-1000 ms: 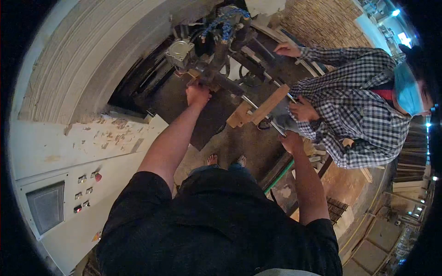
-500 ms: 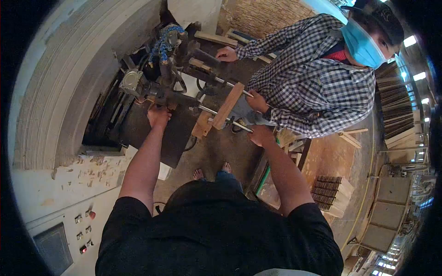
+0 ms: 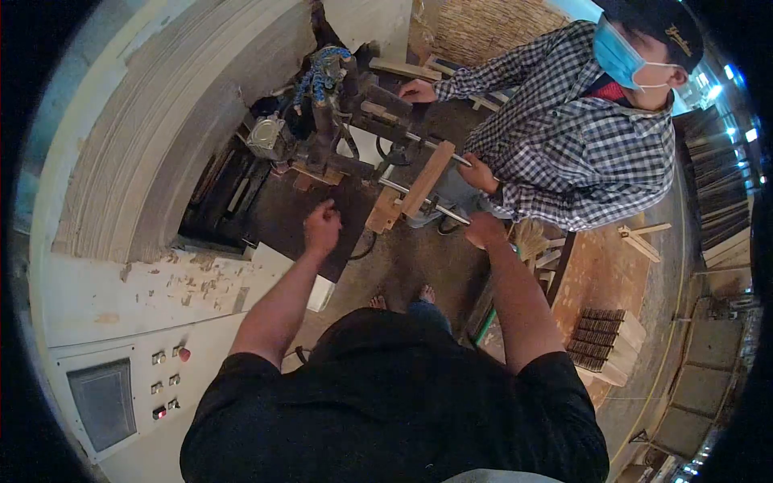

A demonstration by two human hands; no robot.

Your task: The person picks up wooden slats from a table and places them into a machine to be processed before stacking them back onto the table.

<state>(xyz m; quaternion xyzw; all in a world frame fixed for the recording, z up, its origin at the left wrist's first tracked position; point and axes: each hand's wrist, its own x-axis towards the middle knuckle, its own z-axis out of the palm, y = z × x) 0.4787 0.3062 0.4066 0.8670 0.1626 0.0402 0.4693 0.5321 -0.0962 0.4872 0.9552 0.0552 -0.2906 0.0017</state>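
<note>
The left hand (image 3: 322, 228) has come off the machine head: half a second ago it was pressed up against the dark metal under the clamp, and now it hangs loosely curled in a half fist over the dark machine table (image 3: 278, 211), holding nothing and touching nothing. The right hand (image 3: 485, 229) stays where it was, wrapped around the near end of the steel rod (image 3: 419, 201) that runs across the front of the machine. The wooden block (image 3: 425, 179) is threaded on that rod, tilted, just beside a second lighter block (image 3: 383, 211) below it. Judging from this, the left-side adjustment on the machine head (image 3: 330, 121) looks finished for now, and the work rests on the rod alone

A co-worker in a checked shirt (image 3: 564, 145) stands across the machine; one of their hands (image 3: 480, 174) grips the far rail of the rod assembly close to the wooden block, the other hand (image 3: 419, 91) lies further back by a wooden strip. The blue coiled hose (image 3: 318, 71) sits atop the machine head. A control panel (image 3: 165, 378) with buttons sits low on the left
</note>
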